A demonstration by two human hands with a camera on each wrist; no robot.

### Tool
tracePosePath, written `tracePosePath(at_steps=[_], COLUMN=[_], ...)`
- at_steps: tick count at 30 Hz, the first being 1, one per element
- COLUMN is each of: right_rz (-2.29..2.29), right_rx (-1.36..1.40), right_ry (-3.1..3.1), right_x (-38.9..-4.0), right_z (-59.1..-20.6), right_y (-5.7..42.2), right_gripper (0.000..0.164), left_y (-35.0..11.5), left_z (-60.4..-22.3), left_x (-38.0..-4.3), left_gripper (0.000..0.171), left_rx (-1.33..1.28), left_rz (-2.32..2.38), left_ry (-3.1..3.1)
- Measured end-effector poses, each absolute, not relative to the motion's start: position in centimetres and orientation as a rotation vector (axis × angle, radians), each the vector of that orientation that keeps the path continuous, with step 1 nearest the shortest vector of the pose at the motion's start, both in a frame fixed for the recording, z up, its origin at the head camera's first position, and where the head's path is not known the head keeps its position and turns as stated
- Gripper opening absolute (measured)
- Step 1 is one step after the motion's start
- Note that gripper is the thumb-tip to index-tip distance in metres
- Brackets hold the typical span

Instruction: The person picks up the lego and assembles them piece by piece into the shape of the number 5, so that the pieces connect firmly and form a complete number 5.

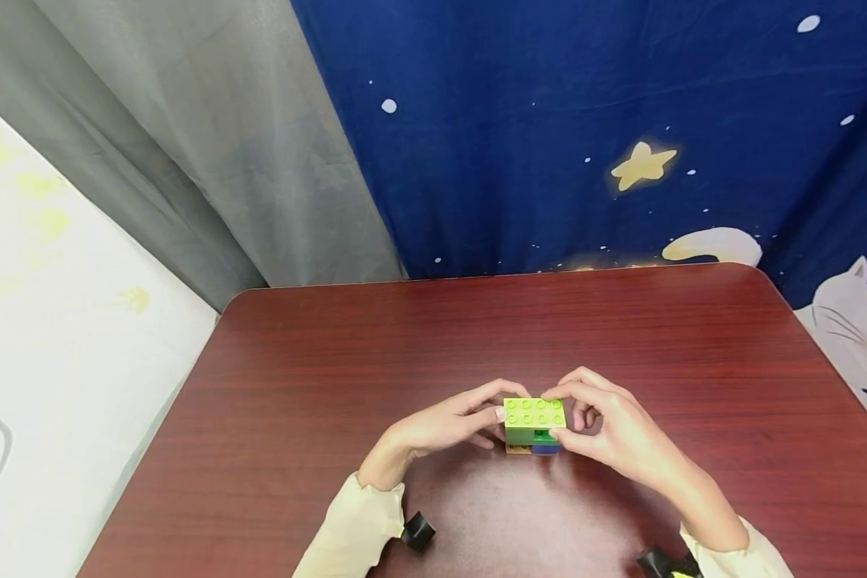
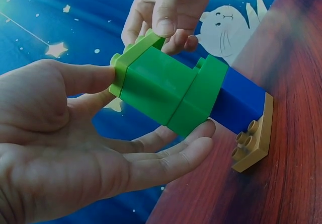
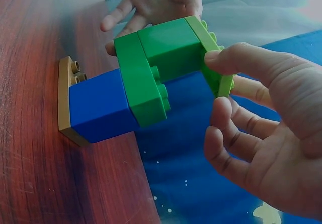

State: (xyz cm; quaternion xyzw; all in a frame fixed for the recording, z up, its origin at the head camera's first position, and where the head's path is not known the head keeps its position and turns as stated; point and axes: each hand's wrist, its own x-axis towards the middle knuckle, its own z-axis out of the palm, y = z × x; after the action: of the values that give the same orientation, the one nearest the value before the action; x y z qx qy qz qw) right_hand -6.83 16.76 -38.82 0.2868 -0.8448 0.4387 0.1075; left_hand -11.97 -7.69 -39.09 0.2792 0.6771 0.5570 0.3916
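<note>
A stack of building bricks stands upright on the table. At its bottom is a flat tan brick, with a blue brick on one part of it and several bare tan studs beside. Above the blue one sits a green brick, and a second green brick rests on its other end. A thin lime-green brick tops the stack. My left hand pinches its left end, other fingers spread beside the green bricks. My right hand pinches the right end between thumb and finger.
The dark red wooden table surrounds the stack. Behind it hang a blue curtain with stars and cats and a grey curtain. Black wrist devices sit by the cream sleeves.
</note>
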Motion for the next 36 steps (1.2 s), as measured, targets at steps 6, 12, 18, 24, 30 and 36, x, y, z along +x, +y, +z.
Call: tracePosePath(at_steps=[6, 12, 18, 24, 30, 36], right_rz=[1.292, 1.291, 1.309, 1.342, 1.354, 1.355], right_rx=[0.857, 0.863, 0.858, 0.868, 0.865, 0.860], right_ry=[-2.476, -2.467, -2.469, -2.463, -2.466, -2.461], right_x=[-6.89, -6.85, -6.89, -7.00, -7.01, -7.01], right_z=[-38.94, -38.88, -38.86, -38.93, -38.96, -39.07], right_y=[16.84, 16.80, 16.82, 16.79, 16.81, 16.84], right_gripper=[0.042, 0.041, 0.041, 0.040, 0.040, 0.041], left_y=[-7.62, -7.55, -7.50, -7.60, -7.60, -7.57], left_z=[-39.07, -39.05, -38.96, -38.96, -38.97, -38.88], left_x=[-11.95, -11.95, -11.96, -12.03, -12.02, -11.93], left_gripper=[0.028, 0.027, 0.027, 0.027, 0.027, 0.026], left_rx=[0.709, 0.702, 0.695, 0.684, 0.688, 0.690], left_rz=[1.417, 1.401, 1.388, 1.382, 1.358, 1.340], left_ry=[1.724, 1.717, 1.707, 1.700, 1.730, 1.755])
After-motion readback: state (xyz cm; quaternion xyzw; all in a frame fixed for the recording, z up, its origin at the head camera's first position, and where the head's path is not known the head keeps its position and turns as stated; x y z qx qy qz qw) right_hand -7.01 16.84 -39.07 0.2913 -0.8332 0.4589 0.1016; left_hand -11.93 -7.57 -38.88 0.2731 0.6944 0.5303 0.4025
